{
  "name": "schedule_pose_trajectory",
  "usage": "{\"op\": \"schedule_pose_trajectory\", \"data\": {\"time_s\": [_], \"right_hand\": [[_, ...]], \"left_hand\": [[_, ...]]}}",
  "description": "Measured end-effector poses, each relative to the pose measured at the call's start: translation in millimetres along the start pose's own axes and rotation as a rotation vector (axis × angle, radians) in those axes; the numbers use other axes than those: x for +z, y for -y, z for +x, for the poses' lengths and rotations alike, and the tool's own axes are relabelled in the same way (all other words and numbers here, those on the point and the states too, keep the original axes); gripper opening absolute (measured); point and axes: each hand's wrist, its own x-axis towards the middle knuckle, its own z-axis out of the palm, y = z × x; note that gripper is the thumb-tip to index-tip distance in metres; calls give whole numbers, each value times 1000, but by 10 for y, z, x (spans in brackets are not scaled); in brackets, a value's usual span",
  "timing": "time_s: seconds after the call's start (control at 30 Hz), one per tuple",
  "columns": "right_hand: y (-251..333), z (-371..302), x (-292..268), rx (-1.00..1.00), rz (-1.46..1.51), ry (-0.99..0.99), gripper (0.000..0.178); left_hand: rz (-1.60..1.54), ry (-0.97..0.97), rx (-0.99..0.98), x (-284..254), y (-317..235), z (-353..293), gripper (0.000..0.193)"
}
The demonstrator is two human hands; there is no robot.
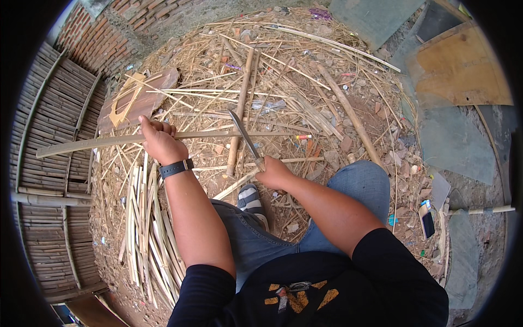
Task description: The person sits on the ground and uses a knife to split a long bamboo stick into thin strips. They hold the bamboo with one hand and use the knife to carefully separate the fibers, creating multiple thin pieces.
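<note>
My left hand (162, 141) is closed around a long, flat bamboo strip (98, 143) that lies roughly level across the view. A dark watch is strapped to that wrist. In my right hand (274, 173) I grip a knife (246, 133) by its handle, its long blade slanting up and to the left. Near its tip, the blade crosses the bamboo strip; whether the two touch I cannot tell. Beyond the blade the strip runs thin toward the right. Below my left forearm lies a pile of split bamboo strips (144, 229).
Bamboo poles (348, 111) and a shorter pole (243, 109) lie on littered ground. A brown board (139, 98) is at the far left, beside a bamboo slat wall (52, 131). Grey sheets (457, 141) and a phone (427, 220) are on the right. My sandalled foot (250, 201) is below the knife.
</note>
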Motion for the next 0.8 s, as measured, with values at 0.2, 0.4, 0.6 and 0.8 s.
{"op": "schedule_pose_trajectory", "data": {"time_s": [0.2,0.4,0.6,0.8], "right_hand": [[4,3,1,-2,3,3,51],[6,-9,-20,3,-25,1,51],[13,-17,-32,20,-25,14,51],[8,-8,-24,12,-35,13,52]], "left_hand": [[3,-3,0,5,-5,-9,37],[9,-20,-3,12,-9,-17,38],[18,9,-20,-8,-14,-20,31],[11,-14,-4,4,0,-8,36]]}}
